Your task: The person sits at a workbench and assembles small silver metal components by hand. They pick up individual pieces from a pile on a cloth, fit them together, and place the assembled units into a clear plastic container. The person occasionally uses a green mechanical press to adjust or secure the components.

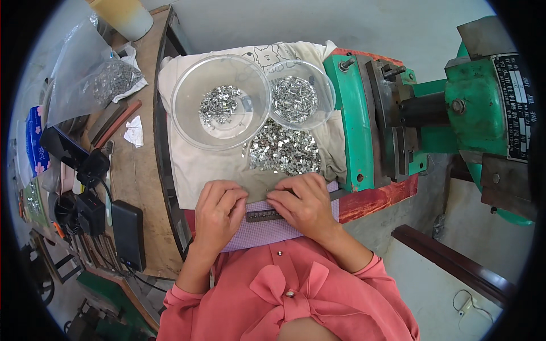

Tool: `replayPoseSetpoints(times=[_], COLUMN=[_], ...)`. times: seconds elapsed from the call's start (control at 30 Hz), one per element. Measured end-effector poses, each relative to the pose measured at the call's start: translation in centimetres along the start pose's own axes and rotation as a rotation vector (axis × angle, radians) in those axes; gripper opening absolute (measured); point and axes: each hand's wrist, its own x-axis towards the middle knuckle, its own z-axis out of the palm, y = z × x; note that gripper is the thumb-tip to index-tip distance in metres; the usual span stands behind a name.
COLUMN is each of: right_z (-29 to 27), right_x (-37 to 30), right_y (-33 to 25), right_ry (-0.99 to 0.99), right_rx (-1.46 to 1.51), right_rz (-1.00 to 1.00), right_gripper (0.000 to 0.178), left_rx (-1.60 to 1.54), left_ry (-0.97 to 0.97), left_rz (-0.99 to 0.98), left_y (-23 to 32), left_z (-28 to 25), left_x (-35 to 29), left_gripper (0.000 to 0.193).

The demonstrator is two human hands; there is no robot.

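Note:
My left hand (220, 211) is closed, its thumb and fingertips brought together at the near edge of a grey-green cloth (253, 184). Opposite it, my right hand (303, 203) is also closed, fingers bent down toward the thumb. Whatever either pinches is too small or hidden. Between and just below the hands, a dark narrow metal strip (264, 216) with a row of small marks lies on a purple checked cloth (250, 236). Beyond my fingers spreads a pile of small shiny metal pieces (287, 149).
Behind the pile stand a large clear tub (175, 113) with metal bits and a smaller clear bowl (328, 94) of metal pins. A green press machine (355, 136) is close on the right. On the left, a wooden table (145, 187) carries a black power bank (128, 236) and a plastic bag (82, 68).

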Motion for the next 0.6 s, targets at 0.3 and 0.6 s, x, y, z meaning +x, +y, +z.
replayPoseSetpoints(times=[0.3, 0.6], right_z=[0.8, -0.2], right_x=[0.8, 0.3], right_y=[0.3, 0.6], right_ry=[-0.030, -0.035], right_rx=[-0.028, 0.034], right_rz=[0.044, 0.064], right_gripper=[0.013, 0.013], left_rx=[-0.079, 0.011], left_ry=[-0.046, -0.131], left_rz=[-0.013, 0.100], left_y=[0.1, 0.5], left_z=[-0.7, -0.3], left_x=[-2.9, -3.7], left_gripper=[0.024, 0.024])
